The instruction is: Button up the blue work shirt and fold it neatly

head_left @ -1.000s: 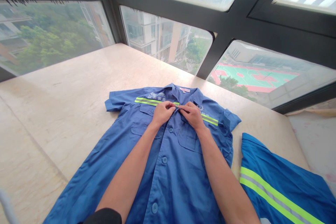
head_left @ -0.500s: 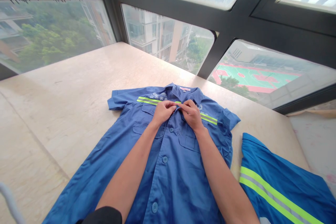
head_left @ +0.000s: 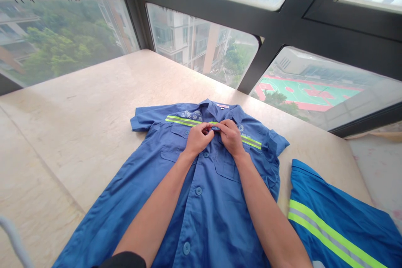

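A blue short-sleeved work shirt [head_left: 226, 213] lies front up, its collar pointing toward the windows. Yellow-green and grey reflective tape [head_left: 179, 120] crosses its chest. At the upper placket, my left hand [head_left: 199, 138] pinches the cloth between thumb and fingers. My right hand [head_left: 231, 138] meets it from the other side, fingertips closed on the same bit of placket. Whatever button lies between the fingertips is hidden. Below the hands, a button [head_left: 206, 155], another button [head_left: 199, 191] and a lower button [head_left: 186, 248] show along the front.
A folded darker blue garment [head_left: 339, 201] with reflective bands lies to the right. Both garments rest on a beige stone ledge [head_left: 103, 79]. Dark window frames [head_left: 270, 29] rise behind it. A pale curved tube-like thing [head_left: 14, 240] enters at the lower left.
My left fingers have shifted slightly, and a bit of folded placket now shows between the fingertips. Both hands stay at the same spot on the shirt. The view has moved marginally.
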Available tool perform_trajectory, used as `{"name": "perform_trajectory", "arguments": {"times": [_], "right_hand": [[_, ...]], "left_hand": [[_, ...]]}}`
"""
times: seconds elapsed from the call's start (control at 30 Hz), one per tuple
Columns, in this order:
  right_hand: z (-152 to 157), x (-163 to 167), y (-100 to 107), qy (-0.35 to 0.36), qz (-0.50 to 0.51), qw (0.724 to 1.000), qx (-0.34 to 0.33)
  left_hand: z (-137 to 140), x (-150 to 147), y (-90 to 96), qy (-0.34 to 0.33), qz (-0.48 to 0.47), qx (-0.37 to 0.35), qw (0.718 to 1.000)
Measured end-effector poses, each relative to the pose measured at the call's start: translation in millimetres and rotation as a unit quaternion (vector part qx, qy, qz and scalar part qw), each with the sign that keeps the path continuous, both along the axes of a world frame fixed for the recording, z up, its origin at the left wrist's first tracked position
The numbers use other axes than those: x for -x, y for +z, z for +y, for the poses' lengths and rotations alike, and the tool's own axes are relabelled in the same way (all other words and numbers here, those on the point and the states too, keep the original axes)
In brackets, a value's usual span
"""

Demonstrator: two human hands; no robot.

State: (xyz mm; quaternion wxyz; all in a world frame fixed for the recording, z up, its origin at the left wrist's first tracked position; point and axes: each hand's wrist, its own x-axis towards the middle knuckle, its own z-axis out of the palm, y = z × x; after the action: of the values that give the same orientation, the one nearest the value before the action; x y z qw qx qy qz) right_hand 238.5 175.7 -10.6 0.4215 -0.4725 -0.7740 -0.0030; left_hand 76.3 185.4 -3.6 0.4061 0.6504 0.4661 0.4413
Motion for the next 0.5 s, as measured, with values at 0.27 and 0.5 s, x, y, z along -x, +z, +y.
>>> {"name": "perform_trajectory", "arguments": {"times": [0.27,0.5], "right_hand": [[3.3,-4.2,-4.4,0.034,-0.002,0.999,0.000],[3.6,-6.2,-4.9,0.051,0.006,0.998,0.026]], "left_hand": [[0.4,6.1,-1.5,-0.018,0.128,-0.078,0.989],[1.8,6.1,0.4,-0.027,0.124,-0.078,0.989]]}}
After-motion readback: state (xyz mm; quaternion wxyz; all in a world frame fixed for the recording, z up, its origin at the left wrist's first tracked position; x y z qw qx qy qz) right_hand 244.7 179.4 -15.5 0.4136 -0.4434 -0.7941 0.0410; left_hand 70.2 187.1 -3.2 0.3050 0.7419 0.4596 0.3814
